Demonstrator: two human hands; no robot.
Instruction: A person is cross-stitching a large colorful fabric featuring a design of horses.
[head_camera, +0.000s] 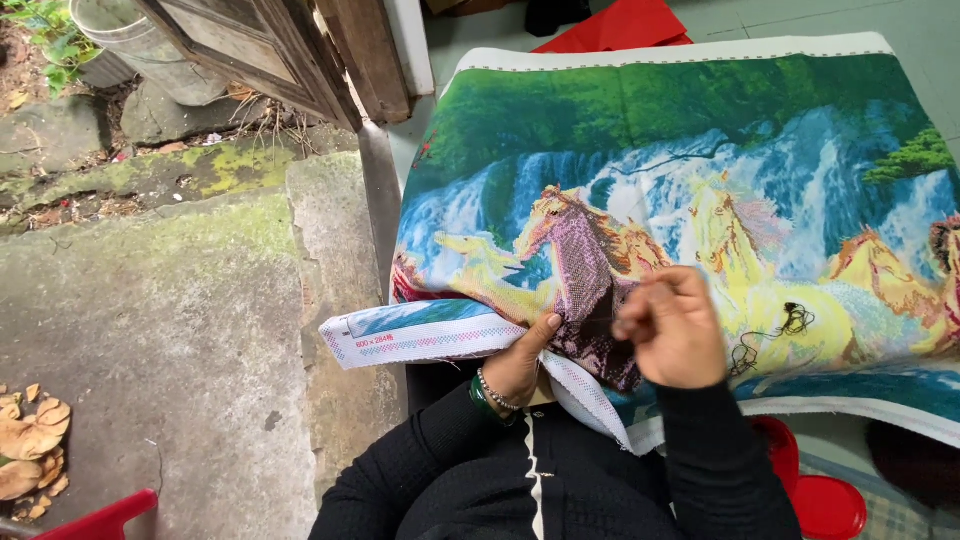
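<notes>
Head view, embroidery canvas (700, 150), mossy stone floor (170, 330), wooden door (270, 50)

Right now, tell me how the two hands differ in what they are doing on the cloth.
The left hand grips the folded edge of the embroidery cloth from below, thumb lying on top, while the right hand hovers above the stitched horse with fingertips pinched together. The left hand wears a bead bracelet at the wrist; the right hand shows none. Both come out of black sleeves.
</notes>
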